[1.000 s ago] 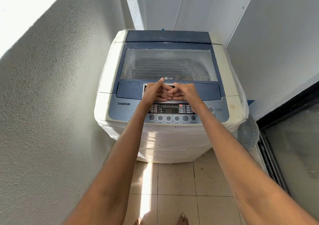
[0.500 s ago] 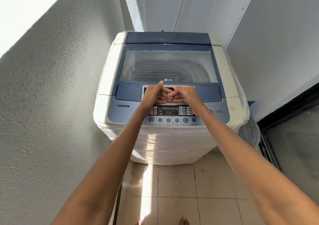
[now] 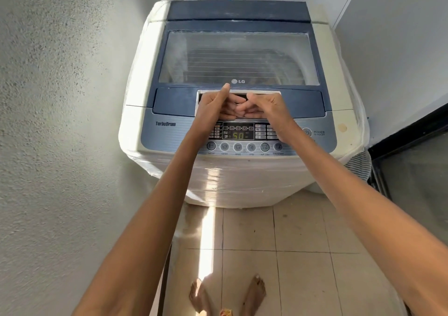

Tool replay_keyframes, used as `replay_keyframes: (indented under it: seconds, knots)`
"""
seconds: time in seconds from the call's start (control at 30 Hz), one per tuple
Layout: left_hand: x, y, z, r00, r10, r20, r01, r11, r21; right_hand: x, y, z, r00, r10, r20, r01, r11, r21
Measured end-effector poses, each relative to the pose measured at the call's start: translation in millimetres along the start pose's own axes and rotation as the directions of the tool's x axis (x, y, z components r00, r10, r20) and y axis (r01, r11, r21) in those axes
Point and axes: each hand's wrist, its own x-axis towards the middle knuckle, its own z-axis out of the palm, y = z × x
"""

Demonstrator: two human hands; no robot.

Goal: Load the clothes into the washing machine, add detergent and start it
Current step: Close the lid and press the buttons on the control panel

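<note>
A white and blue top-loading washing machine point(image 3: 242, 184) stands before me with its clear lid point(image 3: 237, 56) down. Only the ribbed drum shows dimly through the lid; I cannot make out clothes, and no detergent is in view. My left hand point(image 3: 215, 108) and my right hand point(image 3: 266, 108) hover over the lid's handle recess point(image 3: 269, 94). Their fingers are curled and the knuckles touch each other, while the left thumb points up toward the logo. Neither hand holds anything. Below them the lit display point(image 3: 237, 133) reads 50.
A rough plaster wall point(image 3: 60, 121) runs close along the left. A black-framed glass door point(image 3: 412, 170) is on the right, with a striped cloth point(image 3: 358, 165) tucked beside the machine. My bare feet point(image 3: 228, 296) stand on the tiled floor point(image 3: 298, 243).
Both hands have stayed together at the lid handle. My view has moved closer and tilted down, so the feet and more floor show.
</note>
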Motion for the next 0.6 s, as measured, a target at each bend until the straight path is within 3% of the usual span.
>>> replay_keyframes:
  seconds: [0.33,0.6]
  knots:
    - [0,-2,-1,0.999,0.032,0.015,-0.032,0.999,0.01,-2,1,-3,0.999,-0.024,0.043,0.023,0.999,0.023]
    - [-12,12,1,0.998,-0.039,0.045,0.038,0.999,0.03,-13,-19,-1,0.993,0.087,0.076,-0.088,0.996,0.01]
